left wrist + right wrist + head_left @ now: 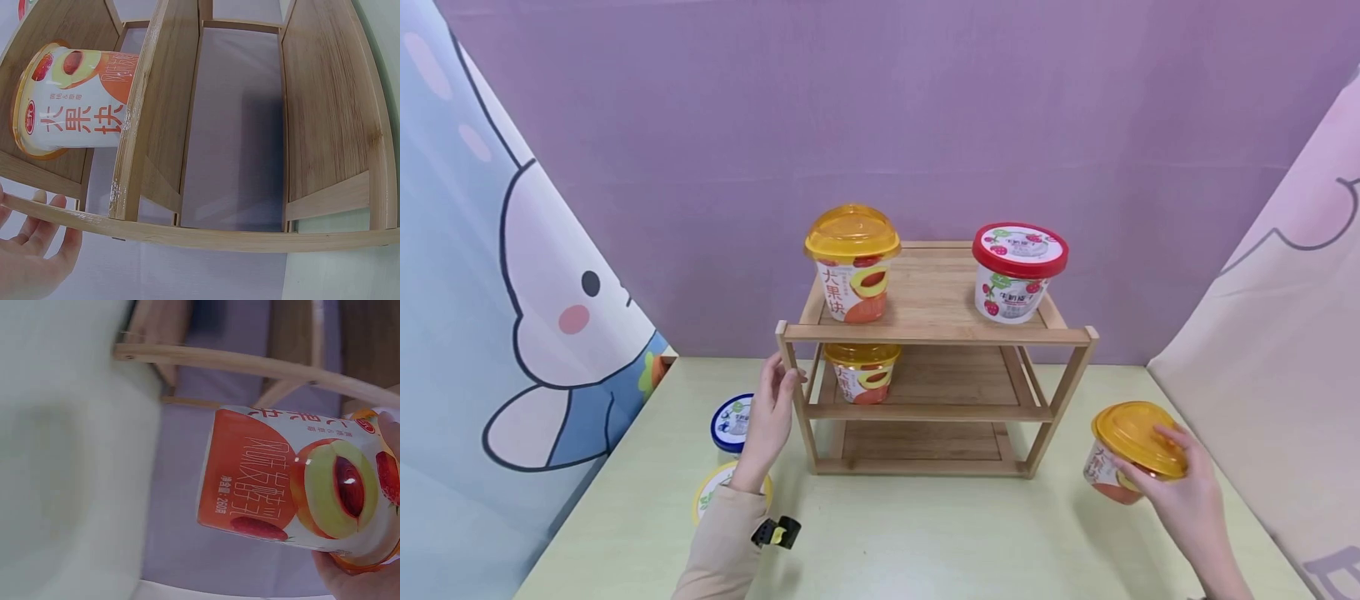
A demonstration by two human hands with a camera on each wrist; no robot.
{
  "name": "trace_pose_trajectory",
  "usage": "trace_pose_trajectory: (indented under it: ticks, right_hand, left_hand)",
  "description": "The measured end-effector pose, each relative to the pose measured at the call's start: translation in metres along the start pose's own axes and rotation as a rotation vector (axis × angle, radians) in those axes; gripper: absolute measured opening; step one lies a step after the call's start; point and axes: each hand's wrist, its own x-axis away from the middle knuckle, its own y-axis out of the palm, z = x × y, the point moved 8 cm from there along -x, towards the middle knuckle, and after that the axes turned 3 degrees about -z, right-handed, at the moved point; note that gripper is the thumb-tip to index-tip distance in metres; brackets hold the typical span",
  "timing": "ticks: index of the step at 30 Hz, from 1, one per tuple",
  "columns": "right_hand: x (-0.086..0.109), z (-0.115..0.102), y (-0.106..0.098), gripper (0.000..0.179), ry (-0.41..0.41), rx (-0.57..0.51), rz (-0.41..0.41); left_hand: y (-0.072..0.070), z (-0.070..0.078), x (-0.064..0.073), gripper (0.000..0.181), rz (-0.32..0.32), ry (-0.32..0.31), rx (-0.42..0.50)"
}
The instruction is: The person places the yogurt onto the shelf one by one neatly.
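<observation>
My right hand (1187, 492) grips a yogurt cup (294, 481) by its orange domed lid (1138, 433). That cup is tilted and raised over the table, right of the wooden rack (932, 332); its peach picture shows in the right wrist view. My left hand (772, 412) holds the rack's left front post (81, 219), with fingers reaching past the wood. Near it, a matching orange-lidded cup (863, 379) stands on the middle shelf. Another such cup (853, 275) stands on the top shelf at left, and a red-lidded tub (1017, 275) at right.
Left of the rack, a blue-lidded tub (730, 423) and a yellow-lidded tub (711, 487) stand on the pale table (925, 533), partly hidden by my left arm. A purple curtain (925, 125) hangs behind, with printed cloths (572, 292) at the sides.
</observation>
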Motion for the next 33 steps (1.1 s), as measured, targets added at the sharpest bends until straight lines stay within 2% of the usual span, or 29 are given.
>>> trace_pose_trajectory:
  ticks: [7,13,16,23,28,31,33]
  right_hand:
    - [0.006,-0.023,-0.011,0.07,-0.032,0.025,-0.022]
    - [0.011,-0.042,-0.013,0.069,-0.105,-0.006,-0.051]
    - [0.013,-0.052,-0.013,0.069,-0.138,-0.044,-0.08]
    - [0.012,-0.077,-0.004,0.068,-0.221,-0.12,-0.128]
    - [0.011,-0.09,0.003,0.069,-0.259,-0.169,-0.159]
    - [0.01,-0.096,0.009,0.068,-0.273,-0.177,-0.183]
    - [0.01,-0.1,0.013,0.068,-0.28,-0.176,-0.198]
  left_hand:
    - [0.0,0.003,0.0,0.033,0.004,0.017,-0.008]
    - [0.0,0.002,0.0,0.032,0.008,0.025,0.001]
    - [0.0,-0.003,-0.001,0.033,0.008,0.036,-0.001]
    - [0.0,-0.031,-0.007,0.035,-0.006,0.016,0.014]
    - [0.0,-0.016,-0.005,0.033,-0.003,0.03,0.016]
    - [0.001,-0.004,-0.002,0.033,-0.002,0.028,0.004]
    - [0.0,-0.001,-0.001,0.033,0.0,0.013,0.0]
